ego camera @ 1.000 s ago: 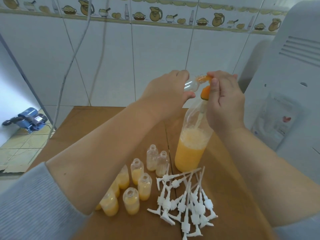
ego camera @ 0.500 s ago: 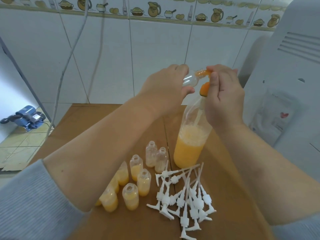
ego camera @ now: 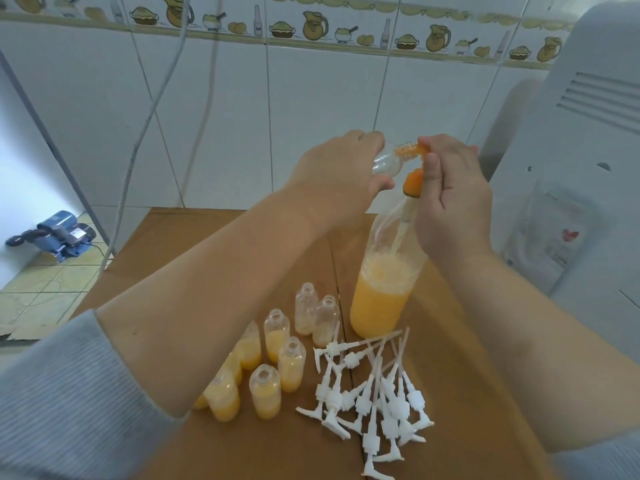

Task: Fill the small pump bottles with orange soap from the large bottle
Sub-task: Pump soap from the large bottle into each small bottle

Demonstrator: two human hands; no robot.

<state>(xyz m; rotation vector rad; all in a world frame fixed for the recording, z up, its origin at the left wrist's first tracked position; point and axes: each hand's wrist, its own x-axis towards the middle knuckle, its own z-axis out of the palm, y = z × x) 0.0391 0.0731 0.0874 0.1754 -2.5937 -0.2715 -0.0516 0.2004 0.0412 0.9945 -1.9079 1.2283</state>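
Observation:
My left hand is shut on a small clear pump bottle, tipped on its side with its neck pointing right. The neck meets the orange spout on top of the large bottle, which stands on the brown board about half full of foamy orange soap. My right hand grips the large bottle's orange pump head from the right. Several small bottles part-filled with orange soap stand at front left, partly behind my left forearm. Two nearly empty ones stand beside the large bottle.
A heap of white pump tops lies in front of the large bottle. The brown board ends at the tiled wall behind. A white appliance stands close on the right. Cables hang at the left, with a blue motor on the floor.
Both hands keep the same hold on the small bottle and the pump head. Only the head camera has shifted slightly.

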